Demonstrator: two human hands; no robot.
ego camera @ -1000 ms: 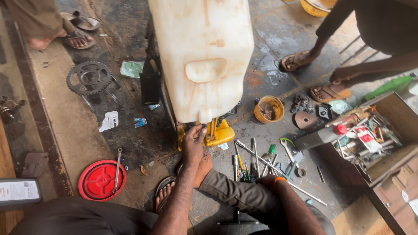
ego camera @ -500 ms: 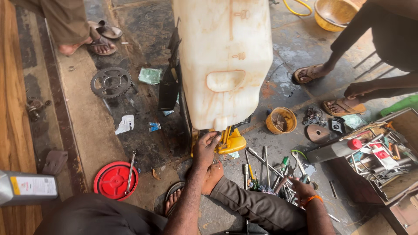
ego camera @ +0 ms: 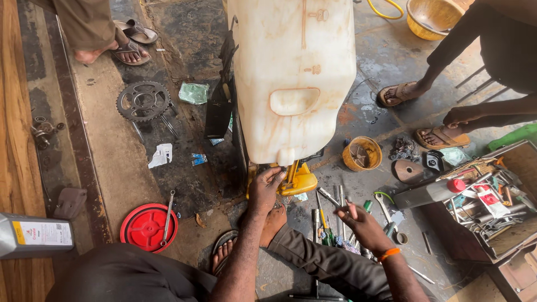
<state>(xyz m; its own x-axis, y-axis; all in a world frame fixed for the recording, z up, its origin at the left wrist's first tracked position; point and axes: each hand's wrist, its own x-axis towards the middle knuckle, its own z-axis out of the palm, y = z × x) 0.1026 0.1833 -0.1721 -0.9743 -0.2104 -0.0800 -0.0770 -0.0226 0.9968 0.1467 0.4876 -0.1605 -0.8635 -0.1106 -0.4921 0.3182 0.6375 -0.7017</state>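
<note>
The left hand stays where it was, fingers curled on the yellow part under the big white jerrycan, at about 6 o'clock of the can. What has changed is the right hand: a second ago it lay low by the knee, and now it has come up over the spread of wrenches on the floor, at 4 o'clock from the yellow part. It is pinched shut on a thin metal tool, though I cannot tell which kind. So the hold under the can is kept while a tool is fetched. A red lid with a spanner lies at 8 o'clock, a toolbox at 3 o'clock.
</note>
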